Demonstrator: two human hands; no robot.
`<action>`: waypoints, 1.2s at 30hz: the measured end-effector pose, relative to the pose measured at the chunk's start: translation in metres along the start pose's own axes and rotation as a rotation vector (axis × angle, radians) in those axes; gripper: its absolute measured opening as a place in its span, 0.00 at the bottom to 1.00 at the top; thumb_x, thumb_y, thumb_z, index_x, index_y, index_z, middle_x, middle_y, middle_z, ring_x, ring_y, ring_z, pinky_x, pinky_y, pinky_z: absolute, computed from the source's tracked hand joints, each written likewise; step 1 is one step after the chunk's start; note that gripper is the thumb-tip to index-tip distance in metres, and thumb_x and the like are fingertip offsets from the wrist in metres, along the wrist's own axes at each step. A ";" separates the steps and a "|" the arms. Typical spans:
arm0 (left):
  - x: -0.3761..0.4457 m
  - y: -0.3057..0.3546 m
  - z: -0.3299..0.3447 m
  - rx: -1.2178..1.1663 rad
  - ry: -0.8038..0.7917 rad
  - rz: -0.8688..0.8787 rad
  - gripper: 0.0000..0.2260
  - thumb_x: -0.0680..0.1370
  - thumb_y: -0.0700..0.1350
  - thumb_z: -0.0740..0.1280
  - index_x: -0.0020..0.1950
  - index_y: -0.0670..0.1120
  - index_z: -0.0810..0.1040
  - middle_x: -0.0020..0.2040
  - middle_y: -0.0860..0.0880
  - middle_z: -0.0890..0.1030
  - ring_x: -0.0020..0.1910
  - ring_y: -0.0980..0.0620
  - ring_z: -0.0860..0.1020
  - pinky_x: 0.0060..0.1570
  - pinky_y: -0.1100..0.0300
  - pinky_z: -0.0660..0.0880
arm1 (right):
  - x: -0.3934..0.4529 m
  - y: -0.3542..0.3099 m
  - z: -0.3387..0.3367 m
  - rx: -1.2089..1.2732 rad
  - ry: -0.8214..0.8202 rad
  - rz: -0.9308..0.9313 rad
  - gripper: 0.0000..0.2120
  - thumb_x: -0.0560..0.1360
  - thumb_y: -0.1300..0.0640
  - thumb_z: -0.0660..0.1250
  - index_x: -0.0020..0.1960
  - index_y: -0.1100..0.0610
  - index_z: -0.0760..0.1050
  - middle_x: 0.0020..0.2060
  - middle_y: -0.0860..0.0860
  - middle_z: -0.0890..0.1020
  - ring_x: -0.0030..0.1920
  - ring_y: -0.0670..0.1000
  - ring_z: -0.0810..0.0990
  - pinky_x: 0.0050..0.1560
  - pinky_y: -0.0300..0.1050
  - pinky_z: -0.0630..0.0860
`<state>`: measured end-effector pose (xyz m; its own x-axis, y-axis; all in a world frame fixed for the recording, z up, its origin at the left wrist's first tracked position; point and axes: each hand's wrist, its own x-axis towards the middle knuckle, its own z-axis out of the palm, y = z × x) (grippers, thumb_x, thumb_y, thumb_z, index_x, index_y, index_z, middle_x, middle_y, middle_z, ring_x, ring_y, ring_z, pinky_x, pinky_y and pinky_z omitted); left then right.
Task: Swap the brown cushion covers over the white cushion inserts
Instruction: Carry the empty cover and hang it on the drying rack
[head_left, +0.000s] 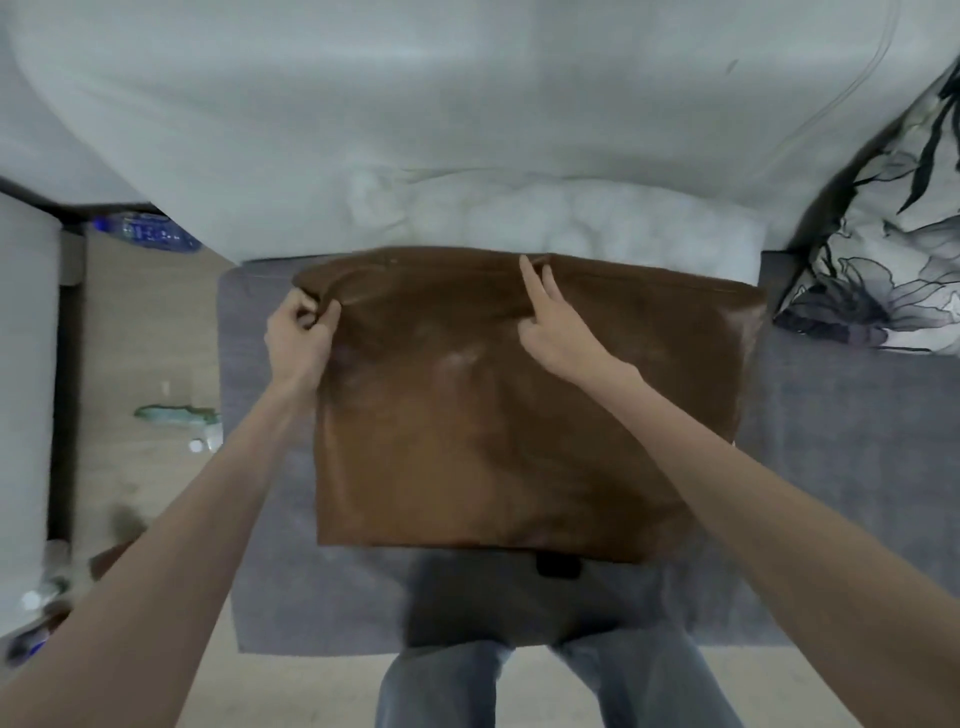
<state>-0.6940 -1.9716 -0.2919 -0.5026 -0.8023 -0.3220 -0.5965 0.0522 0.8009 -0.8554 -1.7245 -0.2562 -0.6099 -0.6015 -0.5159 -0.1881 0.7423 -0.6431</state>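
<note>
Brown cushion cover (519, 415) lies flat on grey surface (831, 441), open edge far side, running left-right. Left hand (298, 338) grips far-left corner; right hand (556, 327) pinches mid-edge. White insert (597, 223) just beyond.

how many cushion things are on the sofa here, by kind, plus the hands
Brown cushion cover: 1
White cushion insert: 1
Floral patterned cushion: 1
Hands: 2, the left hand and the right hand, both at the cover's far edge
Total: 5
</note>
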 end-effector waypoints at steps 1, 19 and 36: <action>0.004 0.010 -0.005 -0.010 0.000 0.043 0.12 0.75 0.47 0.68 0.37 0.53 0.66 0.35 0.53 0.73 0.38 0.55 0.72 0.41 0.58 0.68 | 0.002 -0.012 -0.005 0.086 0.076 -0.056 0.34 0.76 0.61 0.54 0.78 0.46 0.45 0.78 0.52 0.45 0.73 0.57 0.63 0.60 0.42 0.65; 0.008 -0.113 0.002 0.264 -0.111 -0.208 0.23 0.70 0.55 0.74 0.60 0.44 0.79 0.56 0.45 0.81 0.57 0.44 0.79 0.56 0.53 0.75 | -0.049 0.119 0.138 -0.418 0.112 -0.079 0.35 0.75 0.64 0.54 0.79 0.56 0.45 0.78 0.51 0.40 0.77 0.50 0.37 0.77 0.52 0.41; -0.247 0.078 0.131 0.631 -0.389 0.586 0.27 0.75 0.49 0.64 0.72 0.43 0.65 0.41 0.43 0.79 0.40 0.43 0.80 0.39 0.55 0.73 | -0.145 0.235 0.023 0.866 0.406 0.635 0.27 0.75 0.67 0.61 0.73 0.55 0.64 0.66 0.57 0.75 0.61 0.53 0.75 0.62 0.50 0.71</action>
<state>-0.6981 -1.6915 -0.2161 -0.9354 -0.2974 -0.1915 -0.3537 0.7879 0.5040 -0.7931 -1.4694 -0.3453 -0.6383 0.0651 -0.7670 0.7391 0.3306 -0.5869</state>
